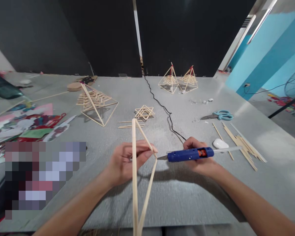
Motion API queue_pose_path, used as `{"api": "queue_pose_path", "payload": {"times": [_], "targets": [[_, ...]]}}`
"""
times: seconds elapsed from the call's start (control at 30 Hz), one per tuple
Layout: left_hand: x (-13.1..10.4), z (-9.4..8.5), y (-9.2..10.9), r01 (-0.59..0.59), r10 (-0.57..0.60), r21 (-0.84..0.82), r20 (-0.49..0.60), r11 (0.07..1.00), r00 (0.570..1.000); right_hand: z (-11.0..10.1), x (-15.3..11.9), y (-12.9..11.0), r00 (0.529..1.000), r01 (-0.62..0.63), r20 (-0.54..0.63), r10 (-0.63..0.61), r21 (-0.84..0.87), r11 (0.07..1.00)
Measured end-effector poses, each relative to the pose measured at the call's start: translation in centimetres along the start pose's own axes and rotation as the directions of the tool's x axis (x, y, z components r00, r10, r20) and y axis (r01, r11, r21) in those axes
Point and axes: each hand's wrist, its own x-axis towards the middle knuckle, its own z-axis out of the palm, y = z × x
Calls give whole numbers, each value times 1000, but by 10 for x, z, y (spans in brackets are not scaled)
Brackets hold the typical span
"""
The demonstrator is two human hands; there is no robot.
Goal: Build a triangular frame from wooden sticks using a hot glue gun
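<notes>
A frame of pale wooden sticks (134, 170) is pinched near one corner between the thumb and fingers of my left hand (127, 160). My right hand (199, 157) is wrapped round a blue glue gun (186, 155) with a clear glue stick (228, 149) coming out of its rear. The gun's metal tip touches, or nearly touches, the stick corner beside my left fingertips. Behind the frame lie a star-shaped stack of sticks (144, 112) and a few loose sticks (127, 126).
A stick pyramid (95, 103) stands at the left, two more (171, 80) at the back. Scissors (222, 115), a white object (220, 143) and loose sticks (245, 147) lie right. A black cord (162, 106) crosses the table (186, 203). Colourful scraps (36, 131) cover the left side.
</notes>
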Motion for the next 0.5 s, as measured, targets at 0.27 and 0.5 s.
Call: {"api": "queue_pose_path", "payload": {"times": [0.27,0.5], "targets": [[4,-1,1,19,-10,-163,55,986,998,0,1,0,1000,21,5,-21,-11,1000],[0,1,2,74,-72,-171,20,983,997,0,0,4,1000,22,-7,-23,-1,1000]]}}
